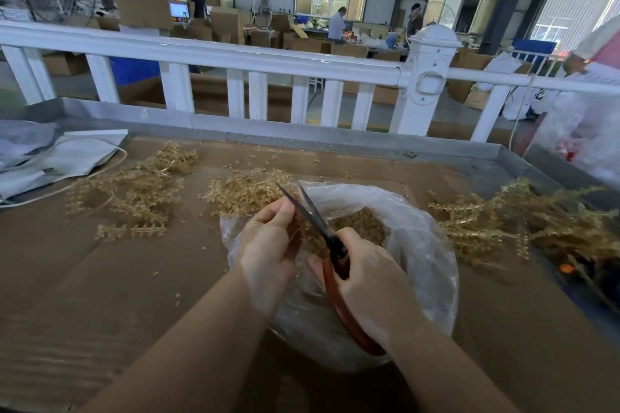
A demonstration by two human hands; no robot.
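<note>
Snipping over bag [422,228]: right hand [365,275] grip closed round scissors [330,245], blades apart; left hand [268,245] grip pinches sprue [298,233] just beside them. Risk: scissors nick left hand, or cut bits miss bag.

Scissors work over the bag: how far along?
Done: a layer of loose amber bits sits in the plastic bag. In hand: the right hand grips the scissors, blades open; the left hand pinches a strip at them, mostly hidden. Left: branched strips in the right heap and left heap; which is already trimmed, I cannot tell. Likely well short of finished.
</note>
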